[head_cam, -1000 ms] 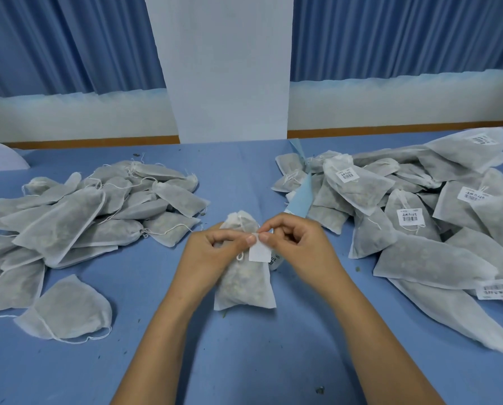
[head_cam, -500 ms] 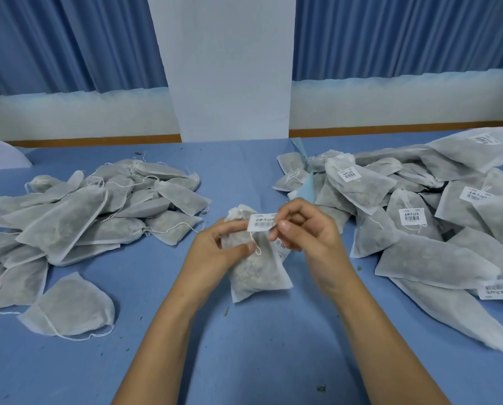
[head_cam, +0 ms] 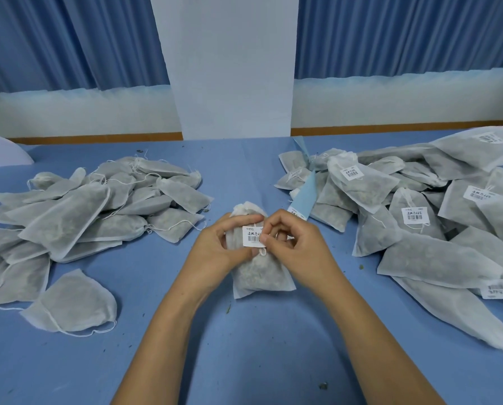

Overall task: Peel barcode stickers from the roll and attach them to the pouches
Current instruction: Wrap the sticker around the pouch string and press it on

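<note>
Even, soft overhead light, faint shadows under the forearms on the worktop (head_cam: 244,361); wide-angle bending at the edges, mild softness.

- Your right hand (head_cam: 299,247) covers the sticker (head_cam: 252,236) at its R edge; print too small to read.
- Mid part of pouch (head_cam: 259,276) hidden behind your left hand (head_cam: 215,249) & right hand.
- The left pile (head_cam: 69,217) & right pile (head_cam: 419,229) are cut off by frame edges.
</note>
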### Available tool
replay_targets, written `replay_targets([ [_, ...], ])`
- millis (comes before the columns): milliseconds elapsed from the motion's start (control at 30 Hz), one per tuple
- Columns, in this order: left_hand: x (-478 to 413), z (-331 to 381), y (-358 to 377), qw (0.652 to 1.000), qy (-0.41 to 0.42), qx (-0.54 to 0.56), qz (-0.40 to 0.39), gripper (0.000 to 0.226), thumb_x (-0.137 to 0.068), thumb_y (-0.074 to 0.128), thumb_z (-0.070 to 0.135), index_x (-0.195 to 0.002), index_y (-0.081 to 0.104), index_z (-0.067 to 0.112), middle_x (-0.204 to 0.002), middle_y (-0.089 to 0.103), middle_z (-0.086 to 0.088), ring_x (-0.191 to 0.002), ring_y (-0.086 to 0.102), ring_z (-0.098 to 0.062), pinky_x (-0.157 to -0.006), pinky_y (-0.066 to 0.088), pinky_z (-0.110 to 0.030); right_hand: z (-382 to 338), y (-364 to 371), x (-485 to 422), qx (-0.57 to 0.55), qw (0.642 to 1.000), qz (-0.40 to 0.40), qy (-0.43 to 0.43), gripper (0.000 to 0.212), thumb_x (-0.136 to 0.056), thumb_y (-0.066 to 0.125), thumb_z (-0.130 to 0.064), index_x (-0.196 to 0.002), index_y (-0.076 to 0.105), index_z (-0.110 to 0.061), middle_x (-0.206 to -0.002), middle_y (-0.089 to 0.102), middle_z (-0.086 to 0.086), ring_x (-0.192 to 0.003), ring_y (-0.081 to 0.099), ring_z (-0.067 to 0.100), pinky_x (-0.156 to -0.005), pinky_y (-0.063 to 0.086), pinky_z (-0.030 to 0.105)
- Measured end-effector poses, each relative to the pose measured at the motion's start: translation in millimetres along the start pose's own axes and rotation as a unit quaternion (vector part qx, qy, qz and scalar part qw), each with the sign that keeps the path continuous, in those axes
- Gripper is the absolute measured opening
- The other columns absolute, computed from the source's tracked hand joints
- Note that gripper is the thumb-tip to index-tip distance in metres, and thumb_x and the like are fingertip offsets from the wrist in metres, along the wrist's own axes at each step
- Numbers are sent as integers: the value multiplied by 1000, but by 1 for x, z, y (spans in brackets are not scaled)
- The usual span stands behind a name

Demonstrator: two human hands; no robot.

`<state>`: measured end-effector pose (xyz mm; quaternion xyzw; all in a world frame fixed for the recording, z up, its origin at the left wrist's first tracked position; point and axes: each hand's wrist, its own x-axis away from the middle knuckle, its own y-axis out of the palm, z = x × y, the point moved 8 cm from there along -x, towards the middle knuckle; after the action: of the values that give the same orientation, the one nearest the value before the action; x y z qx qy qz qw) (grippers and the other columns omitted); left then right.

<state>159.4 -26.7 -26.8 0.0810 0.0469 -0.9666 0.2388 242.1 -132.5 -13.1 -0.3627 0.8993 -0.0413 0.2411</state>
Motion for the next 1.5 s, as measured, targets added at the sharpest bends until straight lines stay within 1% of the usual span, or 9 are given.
replay_targets([
  [300,2,0,0,999,8,-25,-19,65,-72,66,-18,-117,66,28,-125,63,4,-114,60,-6,-89,51,-21,-2,-3,-1,9,1000,13,-6,15,-82,63,-8,-76,57,-21,-64,53,-16,-63,44,33,-59,37,29],
  [467,2,-5,5,998,-14,-50,-34,68,-70,64,-6,-127,59,32,-123,65,6,-114,61,-17,-98,51,-40,-12,3,2,-66,997,-15,-28,11,-81,59,-8,-77,57,-18,-65,54,-13,-58,47,6,-59,37,12],
  [567,4,0,10,998,8,-26,-57,67,-74,61,-9,-129,57,30,-133,59,8,-113,62,-10,-86,54,-25,-11,9,4,-62,997,-35,-18,13,-82,61,-3,-78,58,-15,-66,56,-6,-63,50,24,-64,42,21],
  [633,5,4,8,998,13,-2,-54,66,-72,56,-4,-128,58,31,-138,54,9,-117,59,-7,-88,50,-21,-10,12,4,-61,997,-43,-8,14,-83,61,0,-79,58,-13,-64,59,-6,-62,55,17,-66,44,22],
  [800,3,3,2,997,5,62,-47,58,-75,47,6,-127,61,28,-139,54,11,-128,52,-20,-104,44,-41,-5,8,4,0,1000,-21,10,12,-83,64,-5,-79,59,-15,-61,61,-7,-46,39,7,-58,37,25],
  [900,1,4,-1,998,11,65,-25,43,-86,55,15,-127,61,25,-134,58,14,-126,54,-12,-101,46,-34,-7,5,4,13,1000,-8,5,13,-83,64,-5,-78,59,-16,-61,56,-10,-47,40,3,-57,33,17],
  [1033,2,8,-1,999,47,-5,-2,48,-87,64,-3,-128,58,22,-105,68,31,-99,63,10,-78,49,-9,-8,3,4,48,999,1,-2,12,-81,67,-11,-80,57,-17,-60,52,-11,-48,40,4,-56,32,19],
  [1333,2,10,-2,994,72,-38,71,56,-82,64,-13,-116,65,31,-105,71,16,-66,63,6,-63,48,-8,2,-22,4,262,953,142,48,38,-65,72,-55,-82,47,-32,-53,48,-8,-57,48,9,-58,40,30],
  [1500,-1,13,-5,992,100,2,77,69,-81,73,2,-128,52,49,-95,69,-2,-83,67,-10,-75,52,-18,19,-8,-2,37,992,62,99,18,-72,78,-30,-78,64,-20,-77,67,-4,-75,62,14,-67,47,22],
])
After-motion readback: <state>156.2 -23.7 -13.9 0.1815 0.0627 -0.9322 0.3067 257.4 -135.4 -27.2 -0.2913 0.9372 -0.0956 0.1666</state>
